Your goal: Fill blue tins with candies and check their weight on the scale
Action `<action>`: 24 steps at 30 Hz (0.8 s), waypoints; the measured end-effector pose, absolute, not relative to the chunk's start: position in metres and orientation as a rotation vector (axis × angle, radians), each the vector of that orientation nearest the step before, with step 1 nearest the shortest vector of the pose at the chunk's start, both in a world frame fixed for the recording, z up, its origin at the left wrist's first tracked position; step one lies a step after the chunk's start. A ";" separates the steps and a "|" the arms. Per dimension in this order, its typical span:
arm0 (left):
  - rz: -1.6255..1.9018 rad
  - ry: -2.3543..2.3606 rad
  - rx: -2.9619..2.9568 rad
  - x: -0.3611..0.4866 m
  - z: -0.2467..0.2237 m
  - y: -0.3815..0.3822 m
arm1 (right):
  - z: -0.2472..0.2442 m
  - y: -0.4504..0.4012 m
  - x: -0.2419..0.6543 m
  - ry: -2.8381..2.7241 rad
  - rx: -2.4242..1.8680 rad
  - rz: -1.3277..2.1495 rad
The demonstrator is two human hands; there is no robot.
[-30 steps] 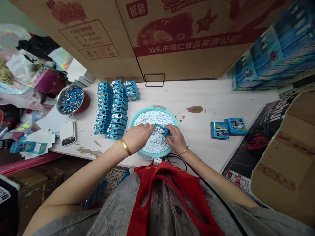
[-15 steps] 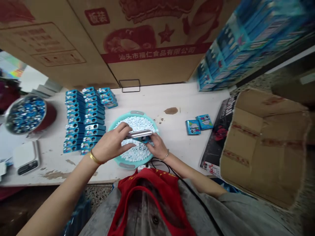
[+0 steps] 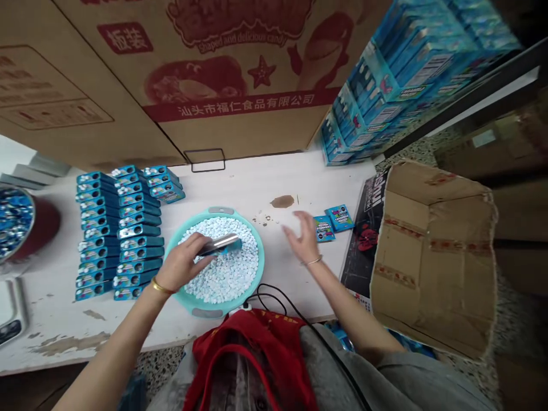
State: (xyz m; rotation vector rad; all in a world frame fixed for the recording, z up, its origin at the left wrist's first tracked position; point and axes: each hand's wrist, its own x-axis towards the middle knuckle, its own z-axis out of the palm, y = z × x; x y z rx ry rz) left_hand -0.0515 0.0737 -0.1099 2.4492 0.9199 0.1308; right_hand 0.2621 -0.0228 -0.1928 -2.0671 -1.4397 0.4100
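My left hand (image 3: 185,264) is closed around a shiny metal scoop (image 3: 219,243), tilted over a turquoise basin (image 3: 257,268) full of small white candies (image 3: 226,279). A small blue box (image 3: 232,247) shows just beneath the scoop, partly covered by it; whether my left fingers also hold it is hidden. My right hand (image 3: 303,238), slightly blurred, is off the basin with thumb and fingers apart and nothing in it. It hovers beside two flat blue packets (image 3: 323,228) lying on the white table (image 3: 240,188).
Rows of blue boxes (image 3: 139,228) stand left of the basin, beyond them a metal pot (image 3: 36,222) of blue wrapped pieces. A large carton (image 3: 240,134) walls the back. Stacked blue boxes (image 3: 363,114) rise at back right, an open cardboard box (image 3: 432,268) at right. A black cable (image 3: 295,311) crosses in front.
My right hand has let go at the scoop and blue box and moved right, toward the flat packets. My left hand keeps the scoop over the basin. The view has turned to the right.
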 end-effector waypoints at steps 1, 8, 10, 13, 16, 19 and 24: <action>0.165 0.971 2.457 -0.056 -0.108 0.082 | -0.197 -0.023 0.285 -1.361 -2.152 0.380; 0.163 1.470 2.482 -0.095 -0.126 0.159 | -0.259 -0.042 0.337 -1.045 -2.766 0.701; -0.001 1.612 2.461 -0.110 -0.143 0.183 | -0.270 -0.045 0.316 -1.093 -2.693 0.753; -0.171 1.708 2.422 -0.125 -0.167 0.210 | -0.273 -0.044 0.285 -1.187 -2.543 0.824; -0.161 1.740 2.409 -0.125 -0.182 0.220 | -0.271 -0.040 0.265 -1.215 -2.385 0.884; -0.117 1.731 2.423 -0.102 -0.188 0.222 | -0.268 -0.034 0.254 -0.933 -2.079 0.973; -0.227 1.466 2.482 -0.023 -0.217 0.258 | -0.260 -0.017 0.242 -0.540 -1.728 1.123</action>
